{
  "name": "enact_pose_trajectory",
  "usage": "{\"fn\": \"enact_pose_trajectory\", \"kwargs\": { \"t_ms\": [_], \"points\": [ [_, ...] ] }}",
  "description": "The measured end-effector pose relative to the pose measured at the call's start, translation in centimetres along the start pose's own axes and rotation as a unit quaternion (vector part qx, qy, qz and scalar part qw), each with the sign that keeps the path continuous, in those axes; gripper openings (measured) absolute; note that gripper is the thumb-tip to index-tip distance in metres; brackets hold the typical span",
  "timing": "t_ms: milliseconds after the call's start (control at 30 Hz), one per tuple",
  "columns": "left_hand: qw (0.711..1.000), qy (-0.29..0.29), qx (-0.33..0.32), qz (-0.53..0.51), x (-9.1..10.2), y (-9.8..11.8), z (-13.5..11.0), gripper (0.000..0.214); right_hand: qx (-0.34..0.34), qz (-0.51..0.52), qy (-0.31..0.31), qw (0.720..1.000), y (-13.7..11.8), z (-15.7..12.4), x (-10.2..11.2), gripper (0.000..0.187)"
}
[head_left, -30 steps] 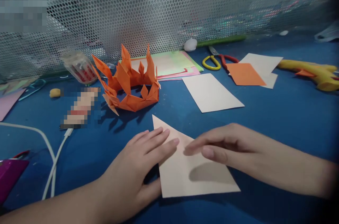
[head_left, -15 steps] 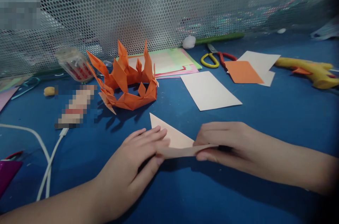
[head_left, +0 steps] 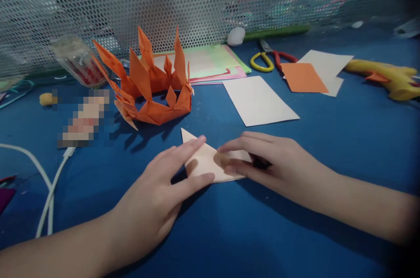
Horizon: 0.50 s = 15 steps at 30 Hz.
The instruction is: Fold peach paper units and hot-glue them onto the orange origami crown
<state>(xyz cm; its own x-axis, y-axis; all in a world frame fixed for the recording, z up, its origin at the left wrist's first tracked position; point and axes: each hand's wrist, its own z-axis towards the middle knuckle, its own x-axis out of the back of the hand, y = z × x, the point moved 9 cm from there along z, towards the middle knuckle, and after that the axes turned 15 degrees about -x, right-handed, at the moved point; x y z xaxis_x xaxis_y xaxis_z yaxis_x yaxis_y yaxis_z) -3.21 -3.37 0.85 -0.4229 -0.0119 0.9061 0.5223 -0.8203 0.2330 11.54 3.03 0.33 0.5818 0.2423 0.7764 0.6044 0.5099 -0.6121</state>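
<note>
A pale peach sheet of paper (head_left: 207, 160), folded into a triangle, lies flat on the blue table in front of me. My left hand (head_left: 160, 190) rests on its left part, index finger and thumb stretched out and spread. Over its right part is my right hand (head_left: 278, 162), thumb and fingertips a little apart, at the paper's surface. The right-hand fingers hide some of the right corner. Behind the sheet, to the left, stands an orange folded-paper crown (head_left: 157, 111) with tall points; neither hand touches it.
Beyond the hands lie a white sheet (head_left: 260, 100), an orange square (head_left: 305, 78), scissors (head_left: 261, 62), a yellow glue gun (head_left: 383, 74) and a stack of coloured paper (head_left: 210, 61). A jar (head_left: 78, 61) and white cable (head_left: 52, 195) are left. Perforated metal mesh (head_left: 197, 2) borders the back.
The raised front flap of the peach paper now lies down flat. My right hand has let go of that edge and moved left onto the paper; my left thumb now lies on top.
</note>
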Motion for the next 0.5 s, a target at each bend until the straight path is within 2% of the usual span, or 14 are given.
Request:
{"fn": "enact_pose_trajectory", "kwargs": {
  "t_ms": [100,200,400,500],
  "points": [
    [0.999,-0.034,-0.038,0.012,-0.6,0.7,0.1,0.058,0.017,0.000,-0.002,1.000,-0.6,0.1,0.2,0.016],
    [0.998,-0.050,-0.038,0.005,-0.7,0.8,0.0,0.057,0.019,0.022,-0.024,0.999,-0.5,0.3,0.5,0.019],
    [0.998,-0.059,-0.030,-0.014,-0.7,0.5,-0.2,0.051,-0.040,0.052,-0.139,0.988,2.0,0.7,0.4,0.020],
    [0.998,-0.059,-0.025,-0.027,-0.7,0.4,-0.3,0.051,-0.065,0.055,-0.168,0.982,2.7,0.8,0.5,0.023]
  ]
}}
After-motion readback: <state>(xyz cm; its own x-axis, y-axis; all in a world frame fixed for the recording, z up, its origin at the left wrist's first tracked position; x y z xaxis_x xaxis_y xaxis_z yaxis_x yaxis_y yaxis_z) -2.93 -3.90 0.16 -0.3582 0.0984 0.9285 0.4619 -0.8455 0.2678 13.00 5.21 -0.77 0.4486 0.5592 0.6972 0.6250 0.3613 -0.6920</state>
